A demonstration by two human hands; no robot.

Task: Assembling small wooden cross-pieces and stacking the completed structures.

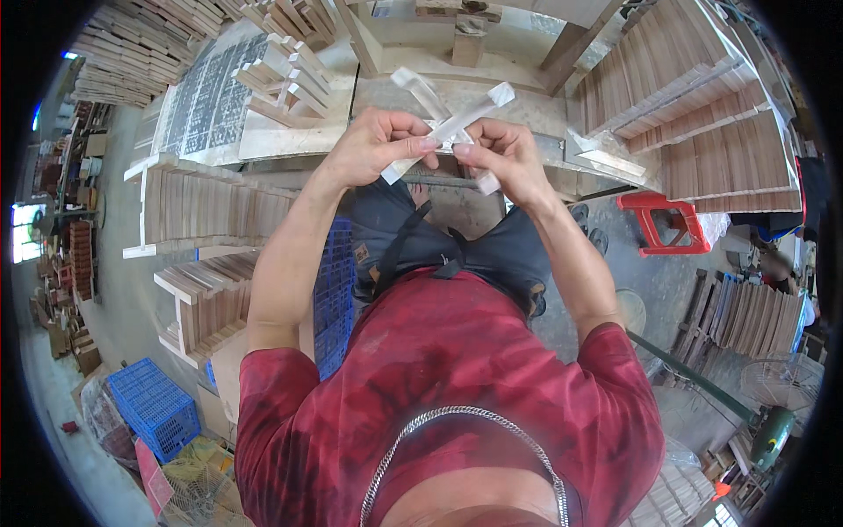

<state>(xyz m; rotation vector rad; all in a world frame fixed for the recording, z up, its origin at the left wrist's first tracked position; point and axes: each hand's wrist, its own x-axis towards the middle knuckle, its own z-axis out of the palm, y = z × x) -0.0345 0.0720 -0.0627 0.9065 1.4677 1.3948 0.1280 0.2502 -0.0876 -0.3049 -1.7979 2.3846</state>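
Two pale wooden bars cross each other in an X in front of me, over the near edge of the workbench (386,95). One wooden bar (479,112) runs from far right to near left on top. The other wooden bar (419,91) passes beneath it, from far left to near right. My left hand (373,147) pinches the crossed bars left of where they meet, thumb on top. From the right, my right hand (507,160) grips them close to the crossing, its thumb near the joint. The underside of the joint is hidden.
More crossed wooden pieces (294,88) stand on the bench at the left. Rows of wooden slats flank me, on a left rack (211,206) and a right stack (654,83). A red stool (654,224) and blue crates (154,406) stand on the floor.
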